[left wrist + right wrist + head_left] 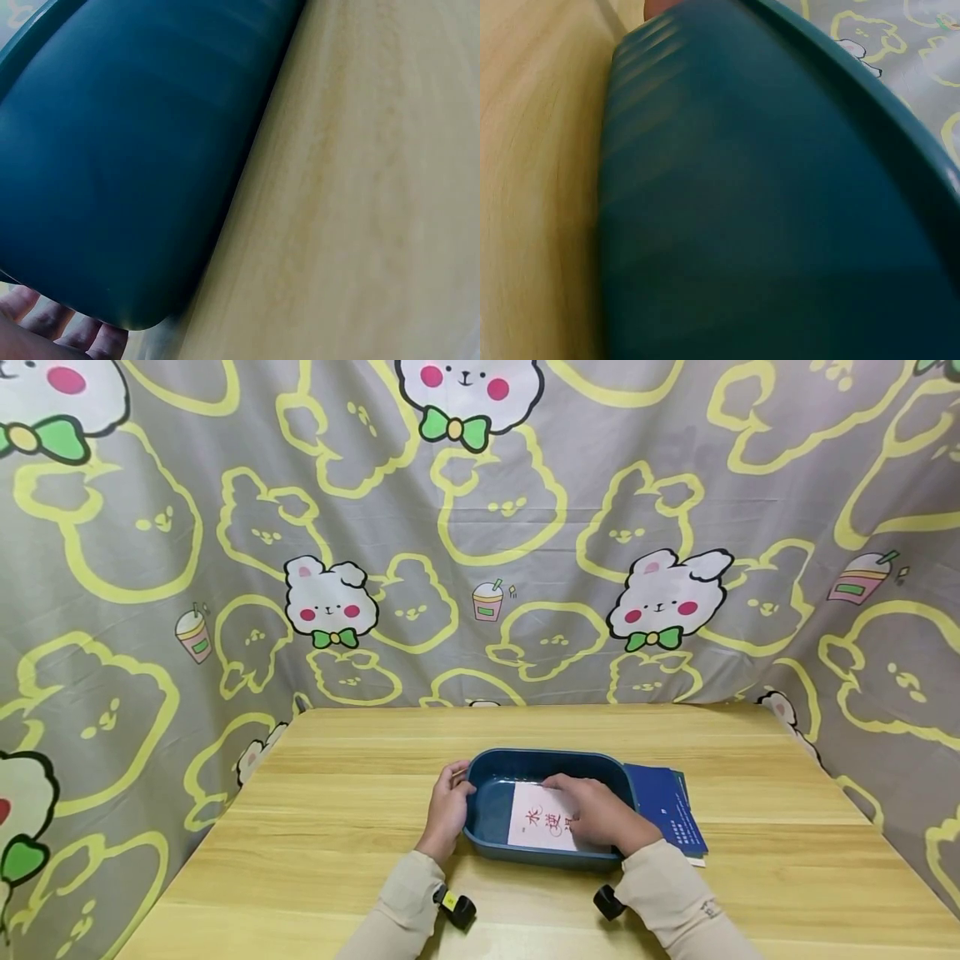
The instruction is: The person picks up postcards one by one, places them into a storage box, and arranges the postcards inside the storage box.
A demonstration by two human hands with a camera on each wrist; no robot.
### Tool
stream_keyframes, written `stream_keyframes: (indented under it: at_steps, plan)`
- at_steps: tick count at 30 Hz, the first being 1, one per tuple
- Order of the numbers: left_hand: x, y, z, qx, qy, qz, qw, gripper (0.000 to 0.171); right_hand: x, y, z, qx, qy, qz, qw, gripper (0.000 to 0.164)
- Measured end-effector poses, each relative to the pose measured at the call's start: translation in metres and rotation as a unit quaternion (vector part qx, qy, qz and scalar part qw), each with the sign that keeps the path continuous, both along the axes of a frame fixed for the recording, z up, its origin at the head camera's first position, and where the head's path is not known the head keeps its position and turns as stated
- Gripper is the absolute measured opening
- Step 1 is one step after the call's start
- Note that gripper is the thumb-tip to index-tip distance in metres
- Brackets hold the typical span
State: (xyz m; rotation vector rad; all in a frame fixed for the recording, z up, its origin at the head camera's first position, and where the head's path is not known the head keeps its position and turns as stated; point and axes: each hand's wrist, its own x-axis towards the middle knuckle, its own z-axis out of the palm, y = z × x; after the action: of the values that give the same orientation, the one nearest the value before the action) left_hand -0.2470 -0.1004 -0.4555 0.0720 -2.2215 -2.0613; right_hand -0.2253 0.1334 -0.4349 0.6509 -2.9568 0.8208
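A dark blue-green plastic basin [551, 857] with rounded corners stands on the table. At its left end my left hand [447, 806] grips the wall, thumb by the rim; the left wrist view shows several fingers [49, 322] beside the basin's outer wall [135, 150]. A white card [536, 818] with red characters lies inside the basin. My right hand [603, 814] reaches in over the near right rim and holds the card's right part, covering some of its print. In the right wrist view the basin's outside [765, 187] hides that hand's fingers.
Against the basin's right side lie several blue printed cards or booklets [667, 814], stacked unevenly, with a white edge showing below. The wooden table [337, 827] extends around them. A patterned grey curtain [480, 527] closes off the back and both sides.
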Motion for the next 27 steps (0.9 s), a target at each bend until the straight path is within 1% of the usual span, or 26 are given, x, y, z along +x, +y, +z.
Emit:
stream_keyframes:
  at_steps: [2, 4, 6, 8, 11, 13, 15, 16, 18, 20, 22, 24, 26, 27]
  plan:
    - [0.0, 0.0, 0.0, 0.0, 0.0, 0.0, 1.0, 0.04, 0.001, 0.0, 0.001, 0.002, -0.003, 0.006, 1.0, 0.061]
    - [0.0, 0.0, 0.0, 0.0, -0.004, 0.001, 1.0, 0.039, 0.001, 0.001, 0.003, -0.011, -0.002, 0.004, 1.0, 0.059]
    - [0.0, 0.0, 0.001, -0.001, -0.008, 0.002, 1.0, 0.039, 0.0, 0.004, 0.006, -0.037, 0.012, -0.006, 0.999, 0.052]
    - [0.0, 0.0, 0.001, 0.0, -0.012, 0.004, 0.9999, 0.039, -0.002, 0.01, 0.009, -0.07, 0.041, -0.026, 0.996, 0.044]
    - [0.0, 0.0, 0.0, 0.002, -0.011, 0.004, 0.9999, 0.039, -0.005, 0.022, 0.014, -0.11, 0.101, -0.073, 0.986, 0.031]
    - [0.0, -0.001, 0.0, 0.005, -0.011, 0.005, 0.9999, 0.04, -0.008, 0.033, 0.015, -0.128, 0.138, -0.113, 0.976, 0.024]
    - [0.0, -0.001, 0.0, 0.005, -0.011, 0.006, 0.9999, 0.04, -0.011, 0.045, 0.016, -0.14, 0.158, -0.155, 0.965, 0.022]
    - [0.0, -0.001, 0.0, 0.005, -0.011, 0.006, 0.9999, 0.041, -0.013, 0.051, 0.017, -0.143, 0.161, -0.175, 0.961, 0.022]
    - [0.0, 0.0, 0.0, 0.005, -0.011, 0.006, 0.9999, 0.042, -0.013, 0.065, 0.018, -0.145, 0.141, -0.206, 0.958, 0.025]
    - [0.001, 0.0, 0.001, 0.005, -0.01, 0.007, 0.9999, 0.044, -0.012, 0.079, 0.018, -0.128, 0.093, -0.23, 0.96, 0.032]
    - [0.001, 0.0, 0.001, 0.005, -0.01, 0.007, 0.9999, 0.045, -0.011, 0.092, 0.017, -0.093, 0.029, -0.242, 0.965, 0.042]
    - [0.001, 0.0, 0.002, 0.004, -0.011, 0.009, 0.9999, 0.045, -0.008, 0.104, 0.016, -0.052, -0.044, -0.243, 0.967, 0.052]
    - [0.001, 0.0, 0.002, 0.002, -0.012, 0.013, 0.9998, 0.045, -0.007, 0.112, 0.014, -0.016, -0.112, -0.237, 0.965, 0.064]
    - [0.001, 0.0, 0.001, 0.001, -0.012, 0.016, 0.9998, 0.045, -0.007, 0.115, 0.013, -0.003, -0.138, -0.234, 0.962, 0.07]
